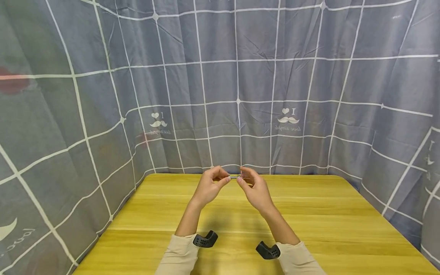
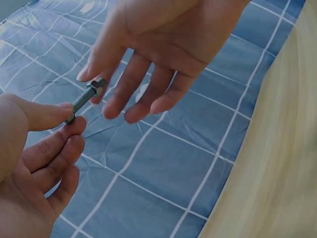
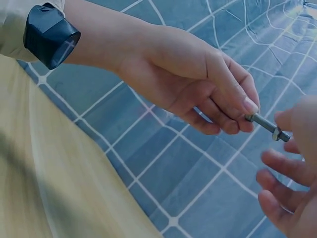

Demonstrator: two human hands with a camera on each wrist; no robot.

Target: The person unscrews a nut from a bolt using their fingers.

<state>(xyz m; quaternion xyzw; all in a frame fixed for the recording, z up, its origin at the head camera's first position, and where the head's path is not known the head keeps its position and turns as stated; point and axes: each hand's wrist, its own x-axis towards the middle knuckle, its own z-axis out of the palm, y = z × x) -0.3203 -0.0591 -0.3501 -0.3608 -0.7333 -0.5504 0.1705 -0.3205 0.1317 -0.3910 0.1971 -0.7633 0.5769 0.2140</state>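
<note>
A silvery threaded bolt [image 2: 83, 101] with a hex nut [image 2: 96, 88] near its free end is held over the table. My left hand [image 1: 207, 187] pinches the bolt's head end between thumb and index finger, the other fingers loosely bent below. At the nut end is my right hand [image 1: 256, 191], thumb and index finger spaced apart on either side of the nut [image 3: 276, 134]. Its remaining fingers [image 3: 280, 168] are spread and relaxed. The threaded tip pokes out beyond the nut.
Beneath both hands lies a yellow wood-grain table [image 1: 233, 221]. A grey curtain with white grid lines [image 1: 220, 84] hangs behind it and along both sides. Black wrist-worn devices [image 1: 206, 240] sit at the cuffs of the light sleeves [image 1: 178, 254].
</note>
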